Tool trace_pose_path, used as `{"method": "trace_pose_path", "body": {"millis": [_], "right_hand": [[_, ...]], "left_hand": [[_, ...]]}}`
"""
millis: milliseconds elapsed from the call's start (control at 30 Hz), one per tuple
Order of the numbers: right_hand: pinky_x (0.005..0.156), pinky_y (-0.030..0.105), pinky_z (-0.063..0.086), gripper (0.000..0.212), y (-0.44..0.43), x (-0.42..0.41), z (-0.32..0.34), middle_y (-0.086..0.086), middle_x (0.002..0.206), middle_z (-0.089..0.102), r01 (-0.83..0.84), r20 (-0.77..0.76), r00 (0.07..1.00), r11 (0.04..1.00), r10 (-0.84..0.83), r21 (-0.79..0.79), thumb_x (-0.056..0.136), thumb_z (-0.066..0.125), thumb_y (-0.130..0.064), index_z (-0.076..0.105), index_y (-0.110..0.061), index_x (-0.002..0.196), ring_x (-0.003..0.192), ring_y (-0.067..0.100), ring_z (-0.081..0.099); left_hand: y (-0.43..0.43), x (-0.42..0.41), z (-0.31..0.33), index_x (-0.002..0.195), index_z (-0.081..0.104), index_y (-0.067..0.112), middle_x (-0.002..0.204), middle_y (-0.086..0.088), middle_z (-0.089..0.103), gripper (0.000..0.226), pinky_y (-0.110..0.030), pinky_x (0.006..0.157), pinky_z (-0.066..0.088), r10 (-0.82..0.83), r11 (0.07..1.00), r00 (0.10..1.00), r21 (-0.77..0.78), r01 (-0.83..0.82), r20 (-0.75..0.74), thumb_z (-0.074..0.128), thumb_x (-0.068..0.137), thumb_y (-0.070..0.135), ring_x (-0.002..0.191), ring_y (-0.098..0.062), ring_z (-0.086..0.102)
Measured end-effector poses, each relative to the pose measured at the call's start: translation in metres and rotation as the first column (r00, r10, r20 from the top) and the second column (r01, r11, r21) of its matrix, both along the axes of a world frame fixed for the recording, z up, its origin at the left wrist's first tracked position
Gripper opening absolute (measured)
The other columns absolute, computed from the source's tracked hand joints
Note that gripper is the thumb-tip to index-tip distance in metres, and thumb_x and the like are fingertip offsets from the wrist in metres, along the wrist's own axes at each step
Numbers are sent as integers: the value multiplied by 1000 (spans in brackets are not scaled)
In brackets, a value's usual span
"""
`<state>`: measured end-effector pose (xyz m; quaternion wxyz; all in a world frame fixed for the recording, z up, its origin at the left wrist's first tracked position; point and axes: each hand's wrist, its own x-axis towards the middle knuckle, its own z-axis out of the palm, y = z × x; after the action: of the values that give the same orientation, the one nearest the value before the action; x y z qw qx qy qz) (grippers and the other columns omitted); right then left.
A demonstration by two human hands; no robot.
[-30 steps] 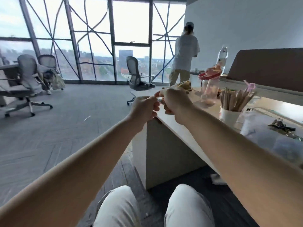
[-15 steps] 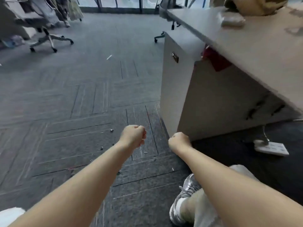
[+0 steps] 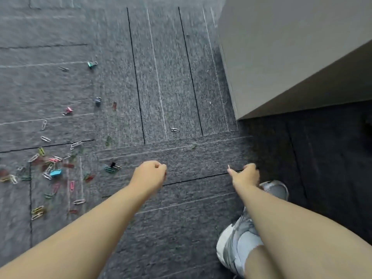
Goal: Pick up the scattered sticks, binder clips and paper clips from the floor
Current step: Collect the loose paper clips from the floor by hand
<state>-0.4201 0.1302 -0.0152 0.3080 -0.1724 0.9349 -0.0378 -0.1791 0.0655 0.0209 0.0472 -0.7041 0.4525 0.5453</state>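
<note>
While the left hand [image 3: 150, 174] is balled into a fist with nothing showing in it, the right hand [image 3: 244, 175] has one digit stretched out and the rest loosely bent. It also looks empty, and the two hang well apart above the carpet [image 3: 181, 77].

Just left of the fist lies a black binder clip [image 3: 113, 165]; beyond and between the hands sits a lone silver paper clip [image 3: 175, 129]. Further left is the main scatter of coloured paper clips [image 3: 46, 166] with a blue binder clip [image 3: 56, 173] among them, then a pink binder clip [image 3: 68, 110] and a teal binder clip [image 3: 92, 64]. No sticks show.

A second ago both hands met at desk height; now they are lowered over the floor and the view has tipped straight down. Probably a fresh round of gathering is starting, with most clips still to collect.
</note>
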Motion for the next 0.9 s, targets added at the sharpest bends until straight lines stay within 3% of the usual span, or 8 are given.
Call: {"method": "trace_pose_path", "body": {"millis": [200,267,367,467,567,700,800,900], "right_hand": [[67,30,32,23,27,-17,-41,3,89,54,-351,-92,936,917,339,-188,83,71,-25,52,-12,88,82,24,51],[66,31,35,16,20,-17,-39,6,86,58,-454,-52,891,882,451,-129,86,67,-21,55,-11,82,82,27,54],[73,29,41,22,-1,-18,-27,12,97,66,-558,24,829,829,558,14,87,66,-23,53,-17,70,92,29,59],[77,29,43,13,-18,-4,-17,15,106,65,-519,-26,855,853,519,-44,93,58,-22,58,-14,82,98,30,59],[70,26,34,11,-23,29,-23,12,103,61,-461,-24,886,872,464,-167,96,50,-20,57,-12,95,91,27,54],[74,27,36,22,-28,65,-32,9,119,50,-534,6,831,801,556,-271,96,53,-22,53,-12,116,91,21,50],[69,22,35,28,-47,78,-34,5,119,49,-553,-45,815,752,578,-359,94,56,-21,51,-13,120,80,11,46],[77,26,39,34,-79,88,-35,6,121,51,-598,-68,782,714,620,-364,92,60,-24,51,-13,123,87,14,47]], "left_hand": [[24,-13,-51,65,63,12,80,-15,71,34,-36,69,52,23,997,994,-75,-31,-105,47,93,23,66,-24,59],[37,-9,-48,67,64,10,80,-15,71,32,-40,75,54,17,994,994,-107,-28,-105,48,92,21,69,-26,61],[50,5,-35,67,63,11,76,-12,70,33,-37,73,52,15,986,995,-164,-30,-94,48,93,21,72,-28,64],[58,24,-23,68,63,11,76,-10,70,33,-32,63,47,33,973,997,-224,-49,-75,47,95,22,67,-27,62],[71,43,-25,68,64,10,80,-16,71,32,-38,71,53,18,968,999,-248,-27,-37,47,93,20,73,-33,66],[83,56,-37,70,65,8,81,-14,71,30,-29,63,47,-2,973,1000,-231,4,10,48,92,19,67,-25,63],[78,58,-49,74,66,4,80,-14,71,31,-27,58,45,24,972,999,-232,-29,-24,47,93,20,63,-23,61],[60,58,-60,71,65,6,74,-12,69,33,-27,58,44,18,964,998,-265,-32,-52,46,95,20,63,-24,60]]}}
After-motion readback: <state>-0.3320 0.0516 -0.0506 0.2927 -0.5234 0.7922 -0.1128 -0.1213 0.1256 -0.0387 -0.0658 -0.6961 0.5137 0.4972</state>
